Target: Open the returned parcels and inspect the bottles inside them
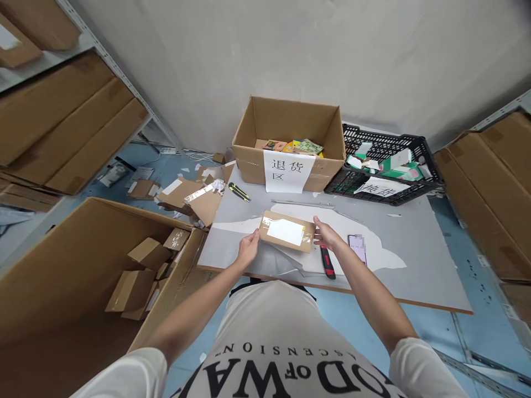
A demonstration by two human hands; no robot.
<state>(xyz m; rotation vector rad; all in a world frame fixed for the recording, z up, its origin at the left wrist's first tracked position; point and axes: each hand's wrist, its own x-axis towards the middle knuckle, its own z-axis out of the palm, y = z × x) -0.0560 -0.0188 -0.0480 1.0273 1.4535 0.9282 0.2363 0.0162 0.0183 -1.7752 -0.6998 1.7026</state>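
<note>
Small flat parcel [286,230], brown card with a white label under clear tape, held level just above the grey tabletop [415,260] at centre frame. Left hand [248,249] gripping the parcel's left short end, fingers curled round the edge, thumb on top. Right hand [326,234] clasping the right short end the same way, fingers partly folded around the edge. Neither hand spread flat; both closed on the parcel.

Just below the right hand, a red-handled utility knife [327,262] lying on the tabletop, close to the wrist. A phone [357,246] right of it, face up. A second cutter, yellow and black [239,192], up and left of the parcel near the tabletop's edge. Behind, at upper centre, an open cardboard box [290,138] with a paper sign taped on its front and small packets inside; right of it, a black plastic crate [423,152] with green and white packets. At lower left, a big carton [62,265] holding discarded small boxes.

Best handled, by the look of it, with an even grip at both ends, label kept facing up and readable, parcel kept flat rather than bent, wrist kept clear of the knife below.
</note>
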